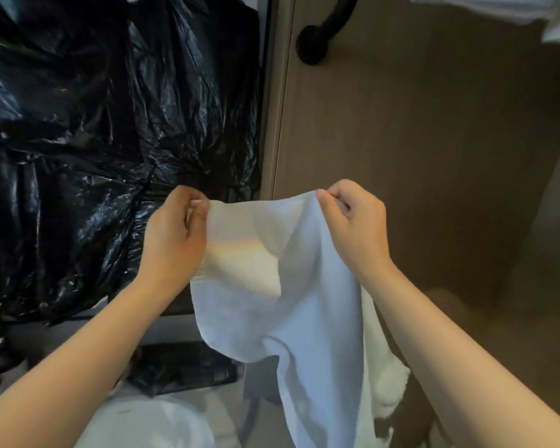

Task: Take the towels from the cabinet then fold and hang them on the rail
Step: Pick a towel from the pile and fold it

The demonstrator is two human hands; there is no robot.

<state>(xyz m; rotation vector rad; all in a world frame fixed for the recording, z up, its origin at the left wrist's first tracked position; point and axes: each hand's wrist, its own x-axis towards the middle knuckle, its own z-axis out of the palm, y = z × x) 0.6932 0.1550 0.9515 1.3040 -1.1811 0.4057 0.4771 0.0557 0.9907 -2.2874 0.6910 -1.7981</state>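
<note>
Fingers (pixel 197 211) of our left hand (pixel 172 231) are pinching one top corner of the white towel (pixel 291 305). Our right hand (pixel 356 221) is pinching the other corner, and both are clamped on cloth, nothing loose.

We're holding the towel up at frame centre. Its top edge is sagging between the hands and the rest is hanging toward 6 o'clock, with no neat fold showing.

Status as we're reading it:
- This towel is out of the cabinet.
- Folding is only just starting.
- Hanging is not yet done.

A black bar (pixel 324 30) with a round mount is sitting at 12 o'clock on the brown panel (pixel 434 124), probably the rail.

White cloth (pixel 514 8) is showing at the 1 o'clock edge. It's possibly a towel hung already, but we can't confirm.

More fluffy white cloth (pixel 389 383) is lying behind our towel at 5 o'clock; we can't tell whether it's another towel waiting.

Black plastic bags (pixel 78 140) are filling 9 to 11 o'clock.
</note>
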